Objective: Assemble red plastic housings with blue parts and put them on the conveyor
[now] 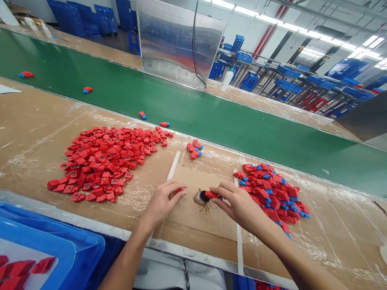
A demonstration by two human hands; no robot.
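Note:
My left hand (165, 199) pinches a small red plastic part (179, 191) between thumb and fingers, above the cardboard mat. Closed round a red-and-blue plastic piece (212, 195), my right hand (234, 197) holds its red end at the rim of a small round pot (201, 197) with a dark inside. Brown specks are scattered round the pot. Left of my hands lies a large pile of red parts (105, 157). To the right is a heap of red-and-blue pieces (272, 189). A little cluster of such pieces (194, 149) sits beyond the pot.
A green conveyor belt (217, 125) runs behind the cardboard-covered table, carrying a few red-and-blue pieces. A metal panel (178, 44) and a white bottle (226, 79) stand past it. Blue bins (69, 245) are at the lower left, one holding red parts.

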